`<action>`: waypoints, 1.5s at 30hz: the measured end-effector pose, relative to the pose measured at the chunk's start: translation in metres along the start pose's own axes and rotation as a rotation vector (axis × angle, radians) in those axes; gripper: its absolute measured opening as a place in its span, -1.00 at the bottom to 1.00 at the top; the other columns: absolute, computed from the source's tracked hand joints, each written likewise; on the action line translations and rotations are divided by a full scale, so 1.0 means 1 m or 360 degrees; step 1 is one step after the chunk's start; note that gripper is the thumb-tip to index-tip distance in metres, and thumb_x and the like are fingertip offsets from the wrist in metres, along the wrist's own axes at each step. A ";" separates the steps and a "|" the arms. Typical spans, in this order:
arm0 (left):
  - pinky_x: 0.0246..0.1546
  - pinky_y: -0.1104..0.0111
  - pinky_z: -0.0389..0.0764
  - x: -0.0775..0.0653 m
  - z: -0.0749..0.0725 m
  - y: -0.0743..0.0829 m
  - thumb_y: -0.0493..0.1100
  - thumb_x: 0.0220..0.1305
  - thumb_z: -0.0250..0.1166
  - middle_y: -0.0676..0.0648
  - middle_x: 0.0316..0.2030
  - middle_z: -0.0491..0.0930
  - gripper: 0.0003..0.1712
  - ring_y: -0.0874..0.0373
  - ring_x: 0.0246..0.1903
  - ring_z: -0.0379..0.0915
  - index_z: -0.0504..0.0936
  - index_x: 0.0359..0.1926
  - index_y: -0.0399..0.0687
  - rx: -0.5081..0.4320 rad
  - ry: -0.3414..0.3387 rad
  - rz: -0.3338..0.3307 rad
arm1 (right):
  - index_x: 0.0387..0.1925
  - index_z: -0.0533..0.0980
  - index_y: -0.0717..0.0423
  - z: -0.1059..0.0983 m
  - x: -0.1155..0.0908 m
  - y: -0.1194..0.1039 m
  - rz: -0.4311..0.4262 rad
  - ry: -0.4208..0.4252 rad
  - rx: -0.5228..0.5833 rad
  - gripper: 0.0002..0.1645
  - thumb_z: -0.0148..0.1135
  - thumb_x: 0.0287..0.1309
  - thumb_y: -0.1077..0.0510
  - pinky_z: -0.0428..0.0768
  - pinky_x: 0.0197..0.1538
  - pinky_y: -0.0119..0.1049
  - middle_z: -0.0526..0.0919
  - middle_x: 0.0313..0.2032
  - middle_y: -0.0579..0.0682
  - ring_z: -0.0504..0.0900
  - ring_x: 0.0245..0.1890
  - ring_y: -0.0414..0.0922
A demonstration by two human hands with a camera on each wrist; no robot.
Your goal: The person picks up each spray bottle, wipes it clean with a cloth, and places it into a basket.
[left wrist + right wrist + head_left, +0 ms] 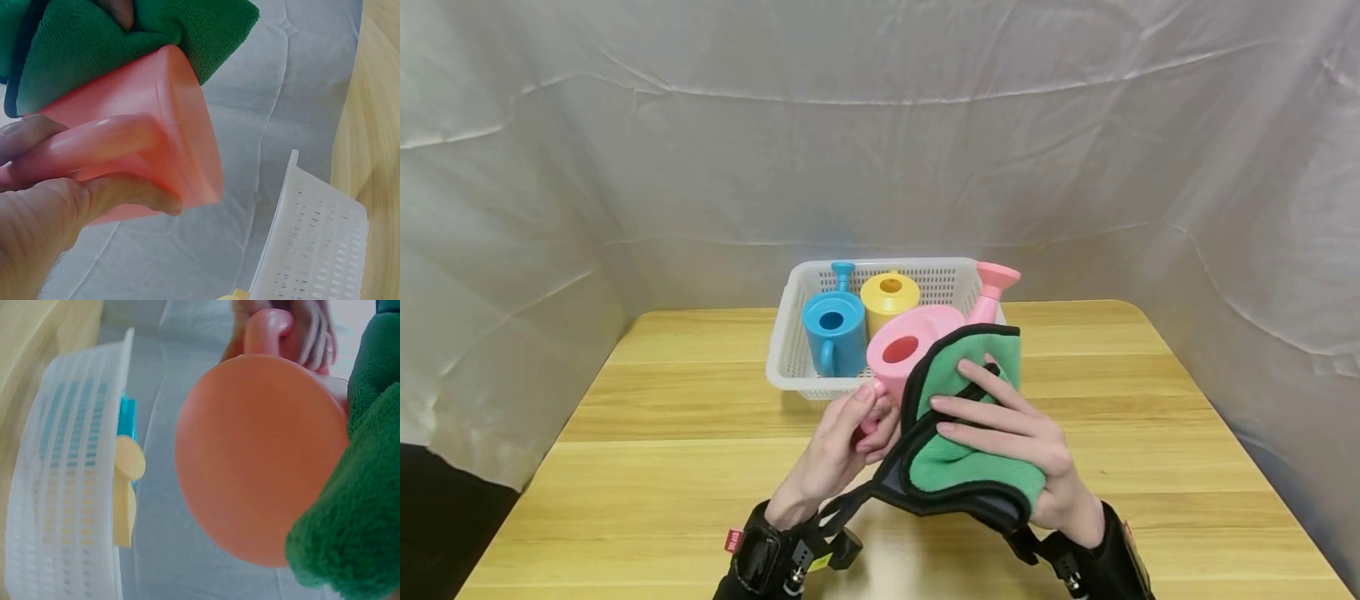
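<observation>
A pink watering can (891,354) is held tilted in front of the basket, its spout pointing to the far right. My left hand (835,446) grips its handle, thumb and fingers curled round it, as the left wrist view also shows. Against the can's right side my right hand (1018,433) holds a green cloth (970,467) with black edging, fingers spread nearly straight over it. The right thumb is hidden behind the cloth. In the right wrist view the round base of the can (259,462) faces the camera, with the cloth beside it.
Behind the hands a white perforated basket (786,333) stands on the wooden table (662,467). It contains a blue watering can (842,333) and a yellow watering can (891,300). A pale grey sheet (880,167) hangs round the back and sides.
</observation>
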State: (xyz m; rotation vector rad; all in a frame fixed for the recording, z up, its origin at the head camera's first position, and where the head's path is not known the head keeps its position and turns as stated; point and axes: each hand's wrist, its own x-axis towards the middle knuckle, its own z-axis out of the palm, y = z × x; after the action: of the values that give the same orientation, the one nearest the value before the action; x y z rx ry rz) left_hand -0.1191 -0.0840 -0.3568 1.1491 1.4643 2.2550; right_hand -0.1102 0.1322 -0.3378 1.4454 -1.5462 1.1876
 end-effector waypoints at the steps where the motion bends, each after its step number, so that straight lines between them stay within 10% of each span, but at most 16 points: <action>1: -0.63 0.28 0.01 0.001 0.000 0.000 -0.21 0.62 -0.46 0.03 -0.65 0.07 -0.55 0.07 -0.68 -0.02 0.08 -0.50 -0.19 0.0004 -0.0029 0.0025 | -0.01 0.64 0.40 0.000 0.001 0.000 0.0011 0.0025 0.0041 -0.54 0.18 0.40 0.03 0.06 0.60 0.05 0.62 0.22 0.15 0.32 0.48 0.15; 15: -0.64 0.33 0.00 -0.005 -0.002 0.000 -0.12 0.65 -0.33 0.01 -0.65 0.07 -0.63 0.13 -0.67 -0.03 0.43 -0.17 0.02 -0.0013 0.0153 -0.0105 | 0.02 0.65 0.26 0.006 -0.010 0.003 -0.0081 -0.0285 -0.0418 -0.22 -0.25 0.54 -0.28 0.01 0.61 0.05 0.65 0.19 0.12 0.31 0.50 0.09; 29: -0.59 0.27 0.14 0.003 -0.003 -0.002 -0.29 0.58 -0.48 0.00 -0.69 0.07 -0.54 0.00 -0.73 0.00 0.10 -0.54 -0.20 0.0116 -0.0056 0.0087 | -0.06 0.64 0.46 0.000 -0.001 0.005 0.0042 0.0220 0.0081 -0.57 0.18 0.40 0.09 0.31 0.51 -0.09 0.64 0.19 0.18 0.34 0.46 0.21; 38: -0.69 0.34 0.05 0.003 -0.003 0.000 -0.28 0.58 -0.47 0.01 -0.68 0.08 -0.56 0.07 -0.71 0.01 0.11 -0.52 -0.21 0.0069 -0.0023 0.0141 | -0.01 0.65 0.37 0.005 -0.004 0.006 -0.0130 0.0093 -0.0307 -0.37 0.09 0.44 -0.16 0.24 0.54 -0.04 0.43 0.33 0.40 0.32 0.48 0.20; 45: -0.61 0.33 -0.04 -0.002 -0.001 0.001 0.04 0.63 -0.19 0.04 -0.62 0.07 -0.54 0.18 -0.65 -0.04 0.18 -0.47 -0.06 -0.0097 0.0142 -0.0036 | 0.36 0.30 0.45 0.004 -0.015 0.007 0.0160 -0.0108 -0.0548 -0.04 0.21 0.30 -0.27 0.06 0.61 -0.12 0.09 0.51 0.40 0.03 0.59 0.17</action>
State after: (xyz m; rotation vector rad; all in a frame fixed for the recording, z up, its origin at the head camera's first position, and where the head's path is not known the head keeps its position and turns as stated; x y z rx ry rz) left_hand -0.1186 -0.0863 -0.3572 1.0218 1.4219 2.3461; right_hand -0.1146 0.1336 -0.3545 1.2025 -1.7867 0.8803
